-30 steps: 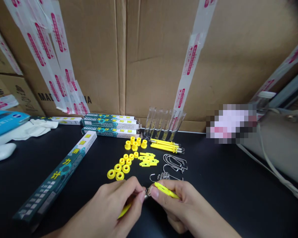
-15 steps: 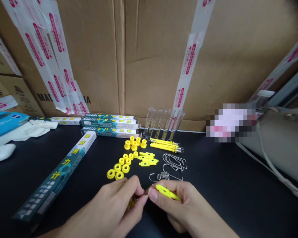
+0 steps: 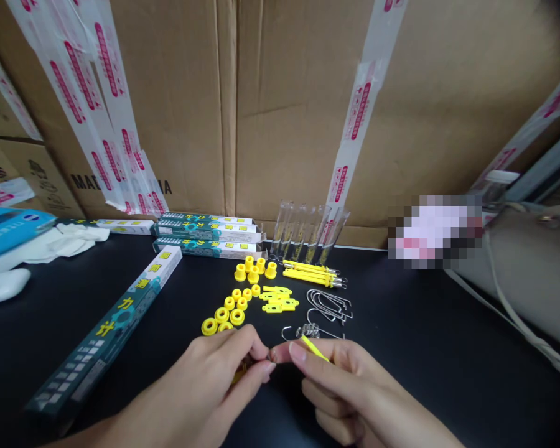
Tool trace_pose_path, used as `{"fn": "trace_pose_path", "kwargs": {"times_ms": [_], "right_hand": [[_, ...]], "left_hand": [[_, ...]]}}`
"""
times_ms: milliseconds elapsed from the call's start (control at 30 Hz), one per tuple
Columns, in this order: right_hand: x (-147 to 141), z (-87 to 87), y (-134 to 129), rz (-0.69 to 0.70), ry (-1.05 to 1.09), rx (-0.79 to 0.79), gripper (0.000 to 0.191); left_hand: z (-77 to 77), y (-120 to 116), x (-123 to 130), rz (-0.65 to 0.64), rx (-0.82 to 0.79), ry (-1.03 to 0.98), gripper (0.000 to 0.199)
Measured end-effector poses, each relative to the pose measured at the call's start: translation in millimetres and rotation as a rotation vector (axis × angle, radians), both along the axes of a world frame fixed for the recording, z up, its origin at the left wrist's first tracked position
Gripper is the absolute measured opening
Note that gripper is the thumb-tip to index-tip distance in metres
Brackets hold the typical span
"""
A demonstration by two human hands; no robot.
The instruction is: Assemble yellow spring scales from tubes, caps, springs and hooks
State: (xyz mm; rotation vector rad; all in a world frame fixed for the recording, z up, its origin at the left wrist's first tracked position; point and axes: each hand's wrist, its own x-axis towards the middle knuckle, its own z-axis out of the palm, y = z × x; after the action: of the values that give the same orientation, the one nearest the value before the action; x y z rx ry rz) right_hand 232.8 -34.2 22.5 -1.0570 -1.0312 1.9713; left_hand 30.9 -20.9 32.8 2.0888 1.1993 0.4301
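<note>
The left hand (image 3: 214, 373) has thumb and forefinger closed in a narrow pinch on a yellow rod (image 3: 239, 374), most of it hidden under the knuckles. A small metal loop (image 3: 272, 355) pokes out at those fingertips; whether it is joined to the rod I cannot tell. The right hand (image 3: 340, 382) holds a yellow strip (image 3: 314, 348) between thumb and forefinger, slanting up past the thumb, and its forefinger reaches left to the loop, seemingly touching it.

The weak point, I judge, is the loop — tiny, smooth and gripped only at the tips. Should the left pinch loosen while the right forefinger presses, it could slip or spring away. The strip is a second worry: with the right forefinger stretched out, the thumb's hold on it may slacken and let it drop to the worktop (image 3: 401, 348) below.

Just beyond the right fingers lie the coils (image 3: 308, 331) and, farther off, the hooks (image 3: 329, 303); a careless push forward could tangle them. Ahead of the left fingers sit the rings (image 3: 242, 303), one partly covered by the knuckles — easy to knock loose. Past both hands are the tabs (image 3: 280, 303), caps (image 3: 253, 277) and tubes (image 3: 303, 235); the tubes look easy to topple if bumped.
</note>
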Motion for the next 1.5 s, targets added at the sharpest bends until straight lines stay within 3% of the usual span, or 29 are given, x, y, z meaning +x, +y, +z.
{"fn": "trace_pose_path", "kwargs": {"times_ms": [200,500,800,1067,1500], "right_hand": [[2,1.8,-2,-0.003,-0.042,0.029,0.037],[2,1.8,-1,-0.006,-0.060,0.063,0.051],[3,4.1,-2,0.006,-0.124,0.114,0.042],[4,9.5,-5,-0.010,-0.177,0.169,0.047],[6,7.6,-5,0.009,-0.234,0.224,0.054]], "left_hand": [[3.5,0,1,0.015,0.014,-0.041,0.024],[8.5,0,0,0.039,0.012,-0.057,0.026],[10.0,-1,3,0.065,0.028,-0.035,0.025],[13.4,1,3,0.083,-0.110,0.016,0.033],[14.3,6,4,0.110,-0.189,-0.177,0.031]]}}
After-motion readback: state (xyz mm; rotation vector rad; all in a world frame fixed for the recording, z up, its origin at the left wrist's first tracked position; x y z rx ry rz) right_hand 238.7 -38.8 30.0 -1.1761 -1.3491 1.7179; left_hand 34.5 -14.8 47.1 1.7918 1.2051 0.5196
